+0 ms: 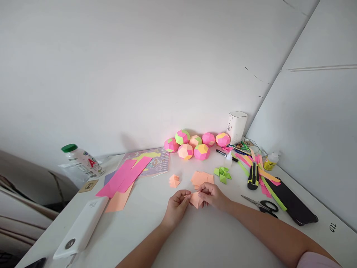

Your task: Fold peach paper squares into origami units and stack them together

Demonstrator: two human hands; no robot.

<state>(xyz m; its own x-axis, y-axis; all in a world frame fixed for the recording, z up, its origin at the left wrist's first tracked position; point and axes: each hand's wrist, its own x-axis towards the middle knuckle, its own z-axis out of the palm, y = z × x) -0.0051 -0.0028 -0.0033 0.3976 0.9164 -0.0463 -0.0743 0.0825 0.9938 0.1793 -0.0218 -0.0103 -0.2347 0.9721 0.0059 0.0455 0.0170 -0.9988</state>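
Pinched between both my hands is a small piece of peach paper point(196, 200) with a crease down its middle and a point at the bottom. My left hand point(178, 206) grips its left edge between thumb and fingers. At the other edge, my right hand point(213, 195) holds it the same way. Just beyond my fingers lie more peach paper pieces point(201, 178). A folded peach paper piece point(174, 181) rests to the left of them, and several folded green paper pieces point(222, 174) lie to the right.
Several colourful paper balls point(201, 151) stand along the wall. Scissors point(263, 206), a box cutter point(253, 176), paper strips point(272, 175), a black flat case point(292, 203) and a glue bottle point(271, 161) lie right. Pink sheets point(125, 178), a white device point(82, 227) and a green-capped bottle point(82, 160) are left.
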